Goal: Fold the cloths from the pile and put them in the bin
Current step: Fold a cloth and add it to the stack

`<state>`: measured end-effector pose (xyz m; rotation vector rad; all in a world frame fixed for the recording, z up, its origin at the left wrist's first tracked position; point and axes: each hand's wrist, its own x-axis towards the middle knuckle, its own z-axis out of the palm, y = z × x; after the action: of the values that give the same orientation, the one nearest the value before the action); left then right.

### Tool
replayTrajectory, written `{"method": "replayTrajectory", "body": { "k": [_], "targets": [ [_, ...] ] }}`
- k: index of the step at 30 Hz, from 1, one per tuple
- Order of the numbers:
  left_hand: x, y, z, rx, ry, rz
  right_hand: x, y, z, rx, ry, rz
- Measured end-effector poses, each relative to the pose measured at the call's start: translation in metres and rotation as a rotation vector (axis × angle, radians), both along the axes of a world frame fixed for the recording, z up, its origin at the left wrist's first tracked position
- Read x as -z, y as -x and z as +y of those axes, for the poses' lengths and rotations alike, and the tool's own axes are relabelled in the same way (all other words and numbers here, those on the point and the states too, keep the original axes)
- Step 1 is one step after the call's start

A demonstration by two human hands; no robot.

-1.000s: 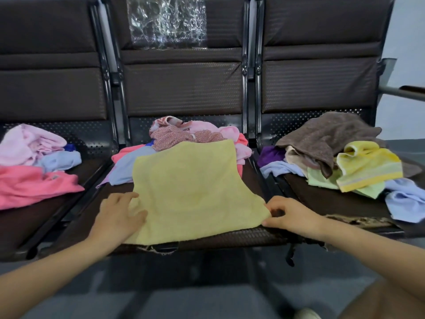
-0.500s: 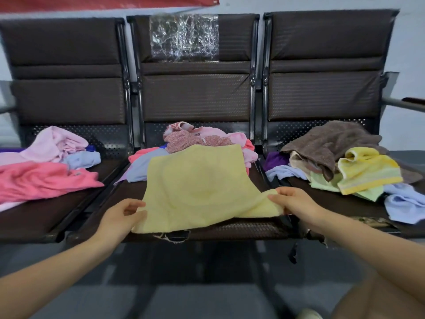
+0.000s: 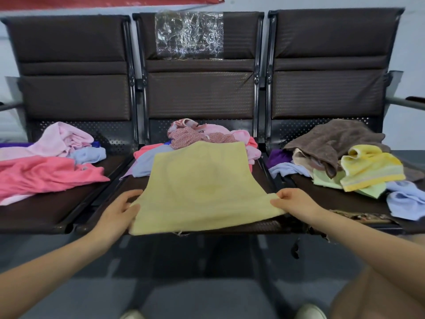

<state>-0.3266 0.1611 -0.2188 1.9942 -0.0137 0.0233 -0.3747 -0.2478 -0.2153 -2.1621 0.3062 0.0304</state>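
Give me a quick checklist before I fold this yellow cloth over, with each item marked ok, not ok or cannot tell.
1. Left hand grips the near left corner of the yellow cloth: ok.
2. Right hand pinches the near right corner: ok.
3. Cloth spread flat, no bunching: ok, only slight rippling at the near edge.
4. Far edge free of the middle pile: not ok, it lies against the pile.
5. Bare seat beside the cloth for the fold: ok.
6. Bin within reach: cannot tell, none is in view.
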Motion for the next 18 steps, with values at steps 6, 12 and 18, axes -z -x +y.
{"method": "replayTrajectory", "body": {
  "k": [6,12,18],
  "targets": [
    [0.018,0.012,0.010,0.148,-0.437,0.127,0.009,0.004,0.003,-0.047,0.339,0.012],
    [0.013,0.008,0.002,0.115,-0.611,-0.013,0.014,0.008,0.036,-0.574,0.667,-0.526],
    [0.013,0.007,-0.023,0.164,-0.665,-0.160,0.030,-0.003,0.056,-0.770,0.730,-0.512]
  ]
}}
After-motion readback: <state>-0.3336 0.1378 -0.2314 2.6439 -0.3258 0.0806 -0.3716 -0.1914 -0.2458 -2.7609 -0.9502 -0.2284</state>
